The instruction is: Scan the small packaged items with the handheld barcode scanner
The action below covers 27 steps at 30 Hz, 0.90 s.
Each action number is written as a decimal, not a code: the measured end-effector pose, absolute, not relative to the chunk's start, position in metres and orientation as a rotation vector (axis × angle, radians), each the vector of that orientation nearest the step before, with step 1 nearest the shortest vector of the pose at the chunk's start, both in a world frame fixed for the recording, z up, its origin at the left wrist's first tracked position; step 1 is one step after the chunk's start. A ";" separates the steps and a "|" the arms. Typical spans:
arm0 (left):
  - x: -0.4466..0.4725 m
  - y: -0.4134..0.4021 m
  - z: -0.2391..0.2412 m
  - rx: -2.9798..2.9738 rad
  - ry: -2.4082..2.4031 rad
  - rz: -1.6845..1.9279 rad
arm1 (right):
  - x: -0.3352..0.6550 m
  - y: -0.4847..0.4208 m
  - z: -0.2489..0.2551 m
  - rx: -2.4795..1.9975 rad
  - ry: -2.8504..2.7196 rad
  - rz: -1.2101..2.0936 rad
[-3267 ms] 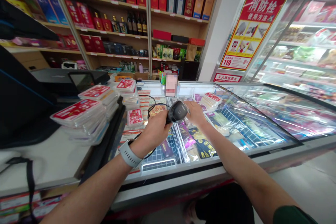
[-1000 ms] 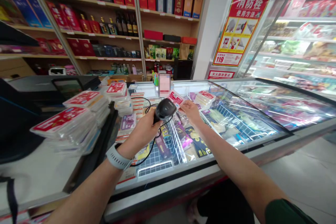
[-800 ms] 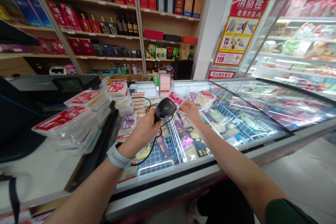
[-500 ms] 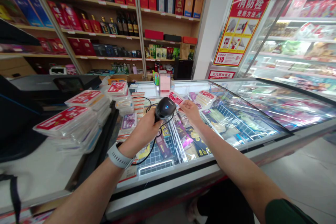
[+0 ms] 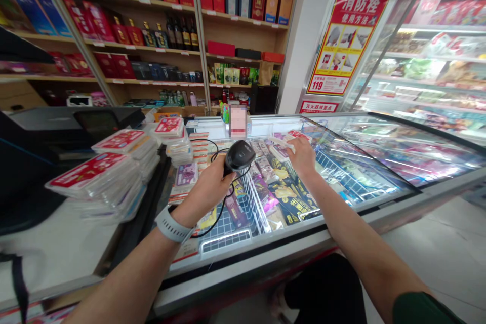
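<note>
The scanner (image 5: 239, 156) is black with a black cable (image 5: 212, 223). The wristband (image 5: 170, 225) is grey. Packs (image 5: 114, 162) at left are clear with red-and-white labels. The far poster (image 5: 347, 35) is red and yellow.

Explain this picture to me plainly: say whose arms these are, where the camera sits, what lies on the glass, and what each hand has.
The picture comes from a camera worn on a person's head, looking forward and down, so both arms are that person's own. There is no machine. The left hand, with a pale wristband, grips a black barcode scanner whose cable loops down to the glass. The right hand reaches over a small stack of red-labelled packs lying on the glass lid of a chest freezer; whether it grips them is hard to tell. Frozen goods show through the glass. More stacks of red-labelled packs sit on the counter to the left. Shelves of boxes and bottles stand behind.
</note>
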<state>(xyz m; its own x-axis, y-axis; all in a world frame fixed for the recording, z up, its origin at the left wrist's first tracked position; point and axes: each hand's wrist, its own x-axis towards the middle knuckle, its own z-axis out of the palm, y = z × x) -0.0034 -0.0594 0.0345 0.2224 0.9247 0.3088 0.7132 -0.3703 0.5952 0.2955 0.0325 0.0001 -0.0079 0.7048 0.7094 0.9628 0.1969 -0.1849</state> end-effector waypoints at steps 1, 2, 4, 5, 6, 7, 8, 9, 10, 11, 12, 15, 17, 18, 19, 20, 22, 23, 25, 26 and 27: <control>-0.003 -0.059 0.034 2.176 1.527 0.904 | 0.299 0.030 -0.001 -1.621 -1.815 -0.514; -0.003 -0.059 0.034 2.178 1.526 0.902 | 0.301 0.027 -0.001 -1.672 -1.858 -0.545; -0.003 -0.059 0.034 2.181 1.524 0.902 | 0.300 0.024 -0.002 -1.765 -1.943 -0.574; -0.002 -0.060 0.034 2.183 1.522 0.904 | 0.299 0.024 -0.003 -1.804 -1.982 -0.581; -0.002 -0.060 0.035 2.182 1.520 0.905 | 0.297 0.023 -0.002 -1.835 -2.017 -0.589; -0.001 -0.061 0.035 2.179 1.521 0.904 | 0.295 0.023 -0.002 -1.861 -2.048 -0.600; 0.000 -0.062 0.036 2.177 1.520 0.899 | 0.294 0.022 -0.002 -1.882 -2.075 -0.611; 0.000 -0.062 0.037 2.176 1.521 0.890 | 0.293 0.022 -0.002 -1.902 -2.096 -0.622; 0.000 -0.063 0.037 2.176 1.523 0.881 | 0.292 0.021 -0.002 -1.919 -2.111 -0.629; 0.000 -0.063 0.038 2.177 1.526 0.872 | 0.292 0.020 -0.002 -1.932 -2.118 -0.630; 0.000 -0.064 0.038 2.178 1.531 0.869 | 0.292 0.020 -0.002 -1.933 -2.118 -0.626; 0.000 -0.065 0.039 2.175 1.532 0.890 | 0.289 0.019 -0.003 -1.819 -2.077 -0.618; 0.000 -0.067 0.040 2.166 1.509 0.917 | 0.284 0.022 -0.005 -1.638 -2.075 -0.575; 0.001 -0.068 0.041 2.158 1.495 0.927 | 0.279 0.024 -0.007 -1.529 -2.091 -0.524; 0.001 -0.069 0.041 2.149 1.483 0.935 | 0.272 0.026 -0.009 -1.421 -2.116 -0.448; 0.002 -0.070 0.041 2.140 1.476 0.942 | 0.264 0.029 -0.012 -1.321 -2.150 -0.348; 0.003 -0.071 0.041 2.131 1.468 0.948 | 0.241 0.035 -0.017 -1.168 -2.213 -0.103; 0.003 -0.072 0.041 2.136 1.459 0.953 | 0.227 0.037 -0.018 -1.110 -2.232 0.039; 0.004 -0.074 0.041 2.162 1.415 0.971 | 0.195 0.039 -0.019 -1.003 -2.203 0.357; 0.005 -0.075 0.041 2.177 1.392 0.973 | 0.178 0.040 -0.017 -0.938 -2.153 0.549; 0.005 -0.076 0.041 2.188 1.383 0.968 | 0.161 0.040 -0.015 -0.877 -2.053 0.755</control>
